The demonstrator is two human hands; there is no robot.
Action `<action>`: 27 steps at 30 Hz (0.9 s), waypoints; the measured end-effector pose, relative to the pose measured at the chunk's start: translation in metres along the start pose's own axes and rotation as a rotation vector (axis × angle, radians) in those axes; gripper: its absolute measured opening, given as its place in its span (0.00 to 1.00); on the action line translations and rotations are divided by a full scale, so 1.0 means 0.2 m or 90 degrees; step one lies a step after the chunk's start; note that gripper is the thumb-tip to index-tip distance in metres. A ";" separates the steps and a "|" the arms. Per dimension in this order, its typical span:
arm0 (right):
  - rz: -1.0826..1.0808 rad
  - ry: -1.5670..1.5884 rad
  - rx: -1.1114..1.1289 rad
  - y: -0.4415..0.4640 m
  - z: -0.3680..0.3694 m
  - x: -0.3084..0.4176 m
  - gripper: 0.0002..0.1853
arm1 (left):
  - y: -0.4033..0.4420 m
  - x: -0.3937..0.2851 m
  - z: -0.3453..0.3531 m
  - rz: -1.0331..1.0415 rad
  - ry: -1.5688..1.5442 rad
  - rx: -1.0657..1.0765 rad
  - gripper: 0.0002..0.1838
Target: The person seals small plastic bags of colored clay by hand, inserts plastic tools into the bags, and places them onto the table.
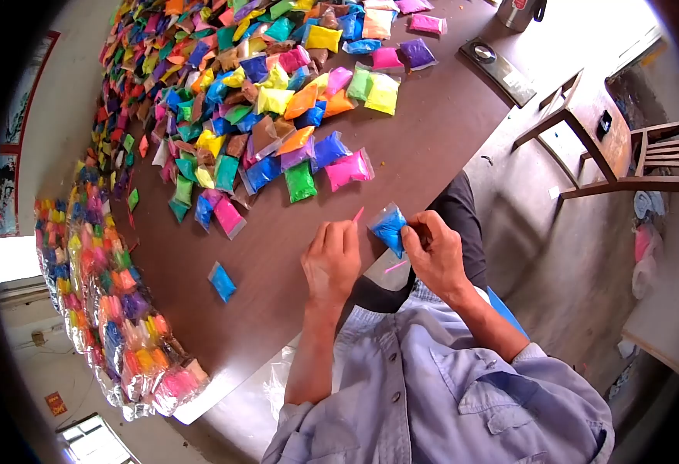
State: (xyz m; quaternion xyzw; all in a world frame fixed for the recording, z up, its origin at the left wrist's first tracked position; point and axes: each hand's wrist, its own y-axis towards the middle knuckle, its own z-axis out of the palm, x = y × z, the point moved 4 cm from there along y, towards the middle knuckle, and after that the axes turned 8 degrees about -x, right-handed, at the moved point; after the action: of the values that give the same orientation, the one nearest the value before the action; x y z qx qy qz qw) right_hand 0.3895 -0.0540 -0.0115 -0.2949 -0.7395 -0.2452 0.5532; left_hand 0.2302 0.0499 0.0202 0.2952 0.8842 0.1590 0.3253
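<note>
Over the table's front edge, my right hand (437, 251) pinches a small clear bag with blue filling (388, 229) by its side. My left hand (332, 259) is closed just to the left of it, apart from the bag. A thin pink stick (359, 214) pokes up from its fingertips. Below the bag, near my lap, shows another short pink strip (395, 267). A second blue bag (222, 282) lies by itself on the brown table (270, 240), left of my left hand.
Many small coloured bags (274, 100) are heaped over the far side of the table. Clear-wrapped bundles of coloured packets (115, 309) line the left edge. A flat scale-like device (498, 69) and a metal cup (516, 14) stand far right. Wooden chairs (587, 131) are beyond.
</note>
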 end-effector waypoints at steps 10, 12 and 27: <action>0.045 0.029 -0.008 -0.01 0.02 -0.02 0.08 | -0.05 -0.10 0.00 0.049 -0.022 0.038 0.06; 0.032 0.051 -0.040 -0.02 0.03 -0.01 0.08 | -0.04 -0.09 -0.01 0.060 0.011 0.036 0.06; 0.062 0.063 -0.040 -0.02 0.04 -0.02 0.08 | -0.09 -0.19 -0.04 0.192 0.058 0.109 0.07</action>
State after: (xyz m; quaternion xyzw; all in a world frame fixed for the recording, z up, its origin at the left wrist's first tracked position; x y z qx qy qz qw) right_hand 0.3823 -0.0519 -0.0186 -0.3353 -0.6882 -0.2557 0.5904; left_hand 0.2399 0.0112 0.0364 0.4434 0.8542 0.1432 0.2308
